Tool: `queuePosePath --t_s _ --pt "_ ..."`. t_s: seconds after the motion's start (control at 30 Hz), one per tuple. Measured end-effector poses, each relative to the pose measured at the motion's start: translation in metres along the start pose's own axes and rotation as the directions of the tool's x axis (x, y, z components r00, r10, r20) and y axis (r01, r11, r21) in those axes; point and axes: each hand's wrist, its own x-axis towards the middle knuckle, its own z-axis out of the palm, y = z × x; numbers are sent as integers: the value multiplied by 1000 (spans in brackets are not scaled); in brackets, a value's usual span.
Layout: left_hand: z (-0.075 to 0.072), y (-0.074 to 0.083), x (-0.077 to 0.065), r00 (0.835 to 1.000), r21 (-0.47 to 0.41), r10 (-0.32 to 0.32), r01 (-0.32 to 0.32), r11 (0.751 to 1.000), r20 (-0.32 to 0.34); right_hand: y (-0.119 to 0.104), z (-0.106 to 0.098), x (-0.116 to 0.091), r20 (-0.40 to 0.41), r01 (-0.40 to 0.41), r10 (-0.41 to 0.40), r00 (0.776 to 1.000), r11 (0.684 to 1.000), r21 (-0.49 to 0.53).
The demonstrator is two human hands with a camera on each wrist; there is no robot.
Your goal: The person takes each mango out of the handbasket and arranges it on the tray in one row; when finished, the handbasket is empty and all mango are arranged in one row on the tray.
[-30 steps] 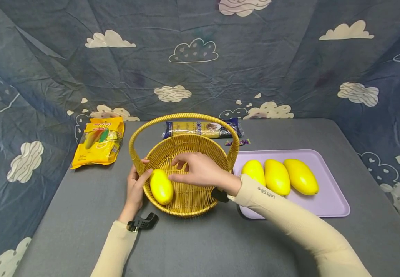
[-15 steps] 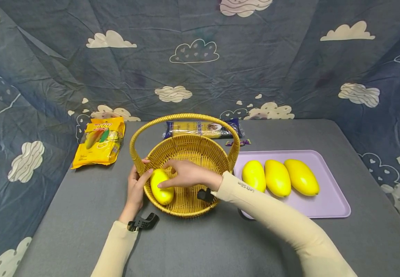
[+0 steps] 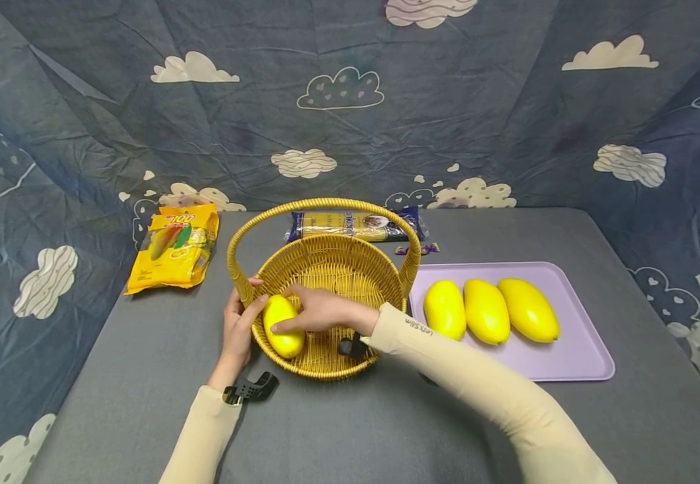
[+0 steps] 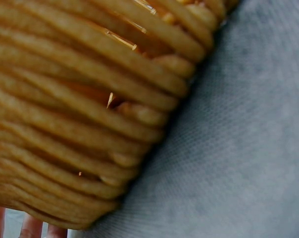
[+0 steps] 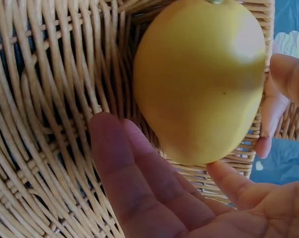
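Observation:
A yellow mango [image 3: 283, 341] lies inside the woven basket [image 3: 325, 368], against its left wall. My right hand [image 3: 319, 310] reaches in from the right and holds the mango, thumb across its upper side and the other fingers round its far end. In the right wrist view, one fingertip touches the mango [image 5: 199, 84], while other fingers [image 5: 134, 168] extend down beside it along the wicker. My left hand [image 3: 237, 333] grips the basket's left rim by the handle base, with its thumb over the edge. Basket wicker [image 4: 80, 109] fills most of the left wrist view.
On the right, a lilac tray [image 3: 579, 349] holds three more mangoes [image 3: 485, 312]. A yellow snack bag [image 3: 174, 252] lies at the back left. Behind the basket are a pasta packet [image 3: 350, 225] and a purple wrapped candy [image 3: 422, 249]. The tall basket handle [image 3: 325, 203] arches overhead.
My right hand has moved left and down from over the middle of the basket and taken hold of the mango. My left hand stays on the rim; the basket has not moved.

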Motion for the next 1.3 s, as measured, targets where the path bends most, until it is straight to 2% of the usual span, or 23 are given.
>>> queuePosePath --t_s 0.53,0.8,1.1,1.3 --pt "1 0 0 1000 -1 -1 1 1000 -10 0 12 5 -37 -14 16 999 998 58" --pt "-1 0 0 1000 -2 0 0 1000 -6 6 10 6 10 -15 13 1000 990 139" --pt "-1 -1 -1 1000 1 -2 2 1000 -1 9 8 3 89 0 -11 996 992 123" --pt "0 0 0 1000 9 -4 4 1000 -6 10 5 -1 124 -16 -9 992 980 199"
